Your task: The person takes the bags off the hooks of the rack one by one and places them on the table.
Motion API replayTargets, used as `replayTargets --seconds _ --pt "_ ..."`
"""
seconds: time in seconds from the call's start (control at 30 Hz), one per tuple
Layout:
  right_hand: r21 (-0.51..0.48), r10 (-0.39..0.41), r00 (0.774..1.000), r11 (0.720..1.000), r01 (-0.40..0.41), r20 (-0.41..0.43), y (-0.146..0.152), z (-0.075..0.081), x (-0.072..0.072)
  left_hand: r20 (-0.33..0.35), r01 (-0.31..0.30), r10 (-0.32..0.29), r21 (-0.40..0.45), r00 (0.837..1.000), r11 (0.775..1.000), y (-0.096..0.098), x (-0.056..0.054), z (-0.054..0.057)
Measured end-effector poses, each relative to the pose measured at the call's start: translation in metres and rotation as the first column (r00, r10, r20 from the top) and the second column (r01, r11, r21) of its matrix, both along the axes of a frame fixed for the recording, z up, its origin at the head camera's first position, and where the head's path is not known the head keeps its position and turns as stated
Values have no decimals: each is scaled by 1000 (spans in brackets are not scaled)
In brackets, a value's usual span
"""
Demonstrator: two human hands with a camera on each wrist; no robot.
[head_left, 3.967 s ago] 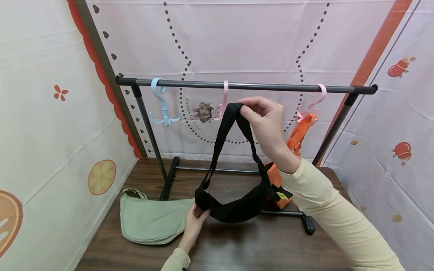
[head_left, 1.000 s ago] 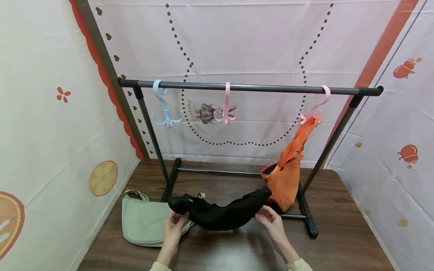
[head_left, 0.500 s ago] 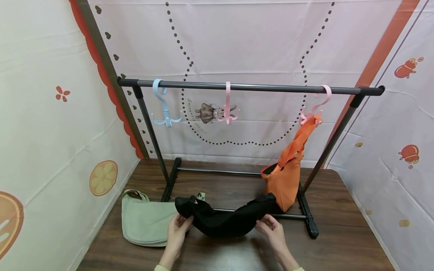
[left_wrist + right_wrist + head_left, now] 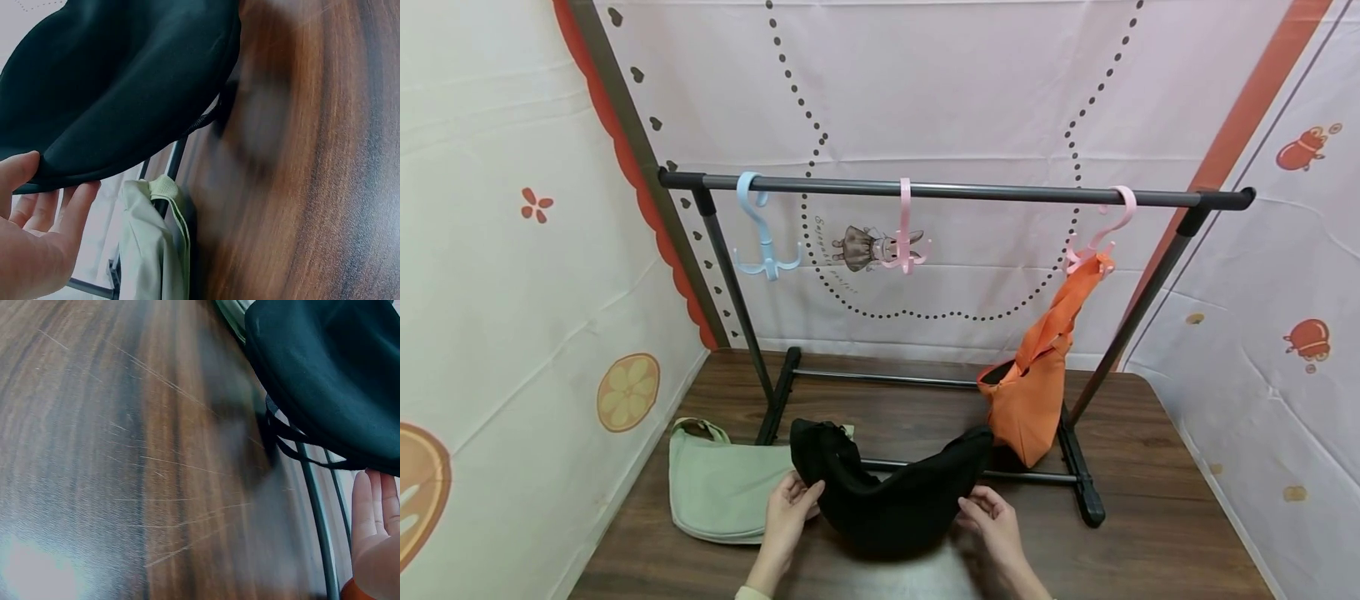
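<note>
A black shoulder bag [image 4: 895, 504] is held up just above the table, sagging in the middle, its left end raised. My left hand [image 4: 788, 512] pinches its left lower edge; in the left wrist view the thumb lies on the near face of the black bag [image 4: 125, 94] and the fingers behind it. At the other end, my right hand [image 4: 996, 529] holds the right edge between thumb and fingers. The right wrist view shows straight fingers [image 4: 378, 506] against the underside, with a thin black strap [image 4: 300, 440] dangling below; the thumb is not visible there.
A green bag [image 4: 726, 492] lies at the left, partly behind my left hand. An orange bag [image 4: 1030, 400] hangs from the right pink hook [image 4: 1108, 229] on a black rack [image 4: 985, 193]. A blue hook [image 4: 766, 237] and another pink hook [image 4: 906, 233] carry nothing.
The black bag's strap was held up near the middle pink hook by my right hand; now both hands hold the bag's ends low. Lately its body has swung lower and towards me.
</note>
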State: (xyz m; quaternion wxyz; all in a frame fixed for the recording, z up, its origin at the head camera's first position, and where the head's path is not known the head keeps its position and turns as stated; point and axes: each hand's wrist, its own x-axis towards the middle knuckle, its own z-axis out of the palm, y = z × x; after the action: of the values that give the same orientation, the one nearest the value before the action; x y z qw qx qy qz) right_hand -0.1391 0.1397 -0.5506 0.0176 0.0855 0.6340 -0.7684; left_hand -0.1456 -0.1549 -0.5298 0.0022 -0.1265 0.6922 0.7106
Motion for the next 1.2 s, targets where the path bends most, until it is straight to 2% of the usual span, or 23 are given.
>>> replayTargets --seconds 0.17,0.4,0.6,0.83,1.0,1.2 --pt "16 -28 994 1000 27 102 -2 3 -1 11 -10 10 -11 1000 1000 2 -2 -4" --pt "28 -38 994 999 35 102 -2 0 -5 25 -27 27 -22 999 999 7 -5 -10" --pt "36 -57 986 998 52 156 -4 -1 -9 40 -28 30 -57 999 998 10 -11 -14" --pt "52 -63 977 997 53 205 -5 4 -14 47 6 -1 -89 999 996 10 -15 -12" --pt "74 -67 977 996 53 202 -3 6 -19 66 24 -17 -111 998 994 9 -19 -10" --pt "47 -39 989 998 32 141 2 -1 -23 82 49 -39 -123 996 991 8 -26 -8"
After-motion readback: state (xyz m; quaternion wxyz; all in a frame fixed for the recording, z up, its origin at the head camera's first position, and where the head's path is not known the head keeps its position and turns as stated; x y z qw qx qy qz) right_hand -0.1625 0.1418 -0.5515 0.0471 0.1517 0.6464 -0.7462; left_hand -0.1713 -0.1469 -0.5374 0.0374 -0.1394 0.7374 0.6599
